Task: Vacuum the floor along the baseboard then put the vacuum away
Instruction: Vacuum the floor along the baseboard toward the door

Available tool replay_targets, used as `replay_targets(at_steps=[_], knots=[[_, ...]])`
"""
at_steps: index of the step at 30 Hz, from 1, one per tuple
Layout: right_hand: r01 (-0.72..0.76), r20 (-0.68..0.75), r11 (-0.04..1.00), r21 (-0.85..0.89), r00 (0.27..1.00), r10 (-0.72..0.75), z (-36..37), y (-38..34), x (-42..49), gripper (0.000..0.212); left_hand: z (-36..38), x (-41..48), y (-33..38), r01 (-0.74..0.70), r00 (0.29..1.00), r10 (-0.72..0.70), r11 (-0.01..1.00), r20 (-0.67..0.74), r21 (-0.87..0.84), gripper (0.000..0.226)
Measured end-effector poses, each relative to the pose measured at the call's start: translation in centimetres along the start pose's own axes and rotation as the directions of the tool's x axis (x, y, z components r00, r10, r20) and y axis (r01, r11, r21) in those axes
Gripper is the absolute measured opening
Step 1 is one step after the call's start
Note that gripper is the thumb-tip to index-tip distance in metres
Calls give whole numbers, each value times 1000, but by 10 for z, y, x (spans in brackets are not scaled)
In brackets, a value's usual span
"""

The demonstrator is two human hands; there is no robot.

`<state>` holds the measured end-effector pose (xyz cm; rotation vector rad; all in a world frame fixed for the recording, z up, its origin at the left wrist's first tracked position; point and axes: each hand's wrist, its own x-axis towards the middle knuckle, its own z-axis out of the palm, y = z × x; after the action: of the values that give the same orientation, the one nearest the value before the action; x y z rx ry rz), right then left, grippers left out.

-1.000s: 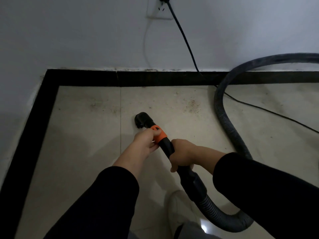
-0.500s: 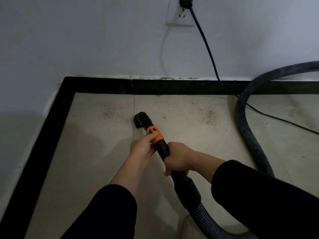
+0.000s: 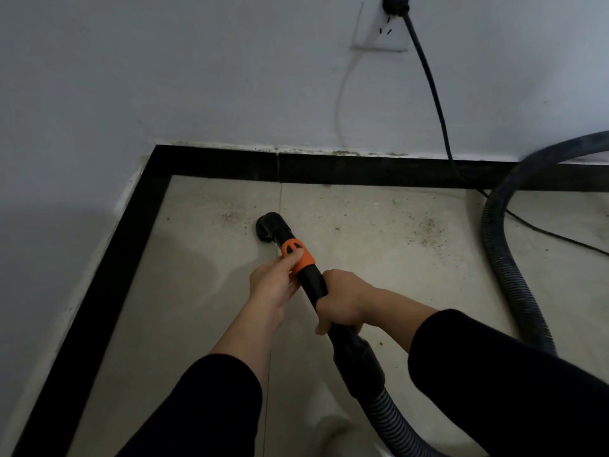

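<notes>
Since before, my view tipped up; left hand pinched the orange collar, right hand clenched the wand.

We see a dim, cool-grey picture with low contrast. The wall reads as flat blue-grey, darker toward the left of the outlet. A broad soft shadow lies on the floor left of the vacuum nozzle, spreading toward the black baseboard. A pale glossy reflection shows on the tile at the bottom edge, below the hose. Wide-angle distortion bends the baseboard lines outward from the outlet. Detail is soft and slightly smeared throughout; the black sleeves lose all texture, and the grit on the tile looks grainy.
</notes>
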<state>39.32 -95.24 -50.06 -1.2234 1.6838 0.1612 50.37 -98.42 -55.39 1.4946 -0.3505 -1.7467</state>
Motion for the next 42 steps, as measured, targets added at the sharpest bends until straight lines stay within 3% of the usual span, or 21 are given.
replay_targets(at_steps=[6, 11, 16, 34, 42], knots=[[22, 7, 1000, 4, 1000, -22, 3, -14, 12, 38, -11, 9, 7, -35, 999, 34, 999, -34, -25, 41], [45, 10, 999, 6, 999, -45, 6, -27, 24, 39, -19, 15, 14, -75, 996, 72, 996, -49, -57, 33], [67, 19, 998, -6, 998, -67, 8, -36, 32, 38, -26, 20, 21, -90, 992, 84, 994, -89, -66, 41], [159, 63, 983, -92, 986, -154, 30, -72, 46, 46, -64, 23, 39, -133, 965, 97, 981, -246, -137, 14], [197, 83, 973, -121, 979, -188, 36, -72, 47, 45, -75, 22, 43, -132, 959, 111, 989, -261, -67, 26]])
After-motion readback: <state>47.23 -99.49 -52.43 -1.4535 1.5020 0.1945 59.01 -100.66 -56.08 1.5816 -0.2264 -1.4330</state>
